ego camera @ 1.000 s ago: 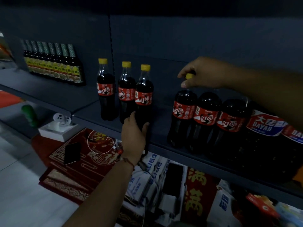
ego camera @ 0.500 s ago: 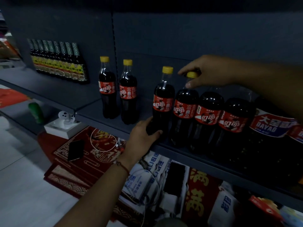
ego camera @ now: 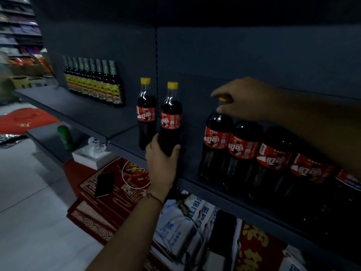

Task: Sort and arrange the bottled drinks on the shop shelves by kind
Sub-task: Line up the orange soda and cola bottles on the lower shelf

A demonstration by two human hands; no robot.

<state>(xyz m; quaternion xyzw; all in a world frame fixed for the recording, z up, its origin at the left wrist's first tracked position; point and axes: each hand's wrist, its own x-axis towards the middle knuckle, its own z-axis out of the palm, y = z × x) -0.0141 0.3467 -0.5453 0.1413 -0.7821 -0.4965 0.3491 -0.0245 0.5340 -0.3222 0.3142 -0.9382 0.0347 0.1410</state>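
Note:
Two small cola bottles with yellow caps and red labels stand on the dark shelf [ego camera: 125, 132]. My left hand [ego camera: 161, 163] grips the lower part of the right one [ego camera: 171, 116]; the other small bottle [ego camera: 146, 112] stands just left of it. To the right is a tight row of cola bottles [ego camera: 273, 153] with the same red labels. My right hand [ego camera: 246, 98] reaches in from the right. It pinches the yellow cap [ego camera: 224, 99] of the row's leftmost bottle [ego camera: 216, 141]. A gap of bare shelf separates the small pair from the row.
Several dark sauce bottles [ego camera: 93, 83] with yellow labels line the shelf's back left. Below the shelf lie red boxes [ego camera: 109, 194], a black phone [ego camera: 104, 183], a white box [ego camera: 91, 155], a green bottle [ego camera: 64, 135] and white-blue packs [ego camera: 181, 227]. Light floor is at the lower left.
My left hand slid one small cola bottle right to the row, let it go, and now grips another small bottle. My right hand stays on the yellow cap.

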